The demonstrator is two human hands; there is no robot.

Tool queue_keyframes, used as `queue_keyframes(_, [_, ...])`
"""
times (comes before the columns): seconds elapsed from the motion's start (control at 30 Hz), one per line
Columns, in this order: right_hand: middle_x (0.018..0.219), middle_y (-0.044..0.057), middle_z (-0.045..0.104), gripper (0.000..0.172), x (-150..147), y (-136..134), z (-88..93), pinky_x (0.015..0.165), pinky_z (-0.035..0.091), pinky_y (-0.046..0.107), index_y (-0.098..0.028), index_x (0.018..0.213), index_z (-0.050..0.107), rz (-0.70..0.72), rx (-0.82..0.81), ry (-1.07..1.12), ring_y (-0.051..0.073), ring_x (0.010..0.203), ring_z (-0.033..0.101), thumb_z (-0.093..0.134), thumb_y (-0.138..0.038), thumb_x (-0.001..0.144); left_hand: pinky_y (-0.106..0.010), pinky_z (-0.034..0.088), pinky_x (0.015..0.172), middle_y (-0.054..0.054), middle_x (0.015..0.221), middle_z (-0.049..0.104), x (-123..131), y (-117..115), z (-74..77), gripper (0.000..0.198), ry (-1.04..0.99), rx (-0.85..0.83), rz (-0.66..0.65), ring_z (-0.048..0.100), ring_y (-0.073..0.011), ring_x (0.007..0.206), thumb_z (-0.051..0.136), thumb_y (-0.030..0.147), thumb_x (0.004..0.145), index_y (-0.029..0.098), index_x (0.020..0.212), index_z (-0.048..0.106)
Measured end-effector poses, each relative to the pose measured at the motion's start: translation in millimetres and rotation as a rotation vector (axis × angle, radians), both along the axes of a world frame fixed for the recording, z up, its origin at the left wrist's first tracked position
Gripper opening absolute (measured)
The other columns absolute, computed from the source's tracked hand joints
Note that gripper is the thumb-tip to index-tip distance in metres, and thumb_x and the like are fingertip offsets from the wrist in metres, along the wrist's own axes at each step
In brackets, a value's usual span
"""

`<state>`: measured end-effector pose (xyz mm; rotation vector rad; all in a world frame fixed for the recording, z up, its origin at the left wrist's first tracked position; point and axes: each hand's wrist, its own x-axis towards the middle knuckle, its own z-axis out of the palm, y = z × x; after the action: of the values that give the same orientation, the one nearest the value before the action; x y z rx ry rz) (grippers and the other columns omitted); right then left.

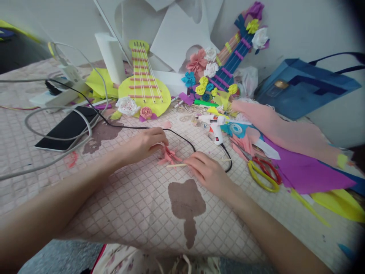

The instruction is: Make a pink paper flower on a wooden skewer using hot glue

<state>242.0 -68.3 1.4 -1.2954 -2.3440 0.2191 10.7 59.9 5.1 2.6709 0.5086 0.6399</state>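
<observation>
While the right hand (pixel 207 170) grips a thin, pale wooden stick (pixel 176 165), the left hand (pixel 151 142), its grip unclear, meets a coral-pink paper flower (pixel 170 155), seemingly petalled but unattached.

Stick (pixel 176 165) partly hidden by right hand (pixel 209 173)

A translucent blue plastic bag with dark handles (pixel 308 91) leans against the wall at the upper right of the frame. Toward the left lie a flat black rectangular device (pixel 67 123) and, above it, a white plastic power strip (pixel 47 99).
</observation>
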Motion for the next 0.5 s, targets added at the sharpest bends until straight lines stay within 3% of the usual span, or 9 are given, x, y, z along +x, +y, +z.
queue_keyframes(0.13, [0.097, 0.008, 0.061, 0.025, -0.9, 2.3, -2.1, 0.077, 0.052, 0.031, -0.016, 0.109, 0.057, -0.023, 0.077, 0.003, 0.016, 0.089, 0.059, 0.039, -0.010, 0.092, -0.028, 0.044, 0.077, -0.006, 0.090, 0.057, -0.2, -4.6, 5.9, 0.013, -0.071, 0.045, 0.054, 0.055, -0.0157, 0.086, 0.047, 0.016, 0.090, 0.014, 0.091, 0.060])
queue_keyframes(0.33, [0.096, 0.008, 0.060, 0.023, -1.4, 4.7, -3.6, 0.078, 0.051, 0.031, -0.016, 0.102, 0.059, -0.027, 0.109, -0.017, 0.017, 0.088, 0.058, 0.039, -0.010, 0.091, -0.025, 0.040, 0.069, -0.001, 0.077, 0.059, -9.0, -18.3, 22.1, 0.016, 0.109, -0.062, -0.004, 0.054, -0.0120, 0.071, 0.057, 0.029, 0.086, 0.016, 0.077, 0.059])
queue_keyframes(0.5, [0.097, 0.007, 0.060, 0.023, -5.4, 5.5, -6.8, 0.079, 0.050, 0.031, -0.018, 0.100, 0.059, 0.003, 0.092, -0.017, 0.016, 0.089, 0.057, 0.038, -0.011, 0.092, -0.031, 0.039, 0.078, -0.001, 0.080, 0.061, -8.6, -24.9, 19.9, 0.021, 0.256, -0.002, 0.052, 0.056, -0.0153, 0.077, 0.062, 0.038, 0.082, 0.018, 0.079, 0.061])
